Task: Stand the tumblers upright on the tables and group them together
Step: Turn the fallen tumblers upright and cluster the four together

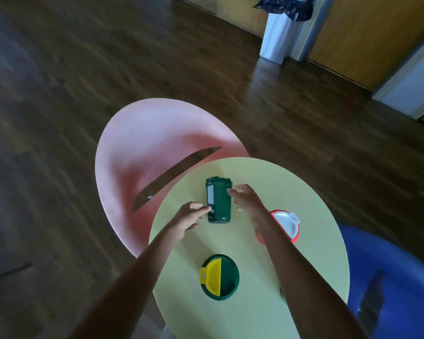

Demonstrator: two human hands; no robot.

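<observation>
Now, step: righting the one tumbler that lies down.
Lying tumbler: dark green plastic tumbler with a white label [218, 200], on its side mid-way across the round pale yellow worktop [311, 204], lid end pointing away from the person.
Left hand [190, 220]: fingers loosely spread, tips touching the tumbler's near left side.
Right hand [245, 198]: spread, just beside the right side; contact unclear.
Upright tumblers: green tumbler with yellow flip lid [219, 277] near the front edge; red tumbler with white lid [286, 225] partly behind the right forearm.
Handling: likely light, rigid, smooth, prone to roll; best gripped around the barrel from both sides.
Grouping: three tumblers well apart.
</observation>
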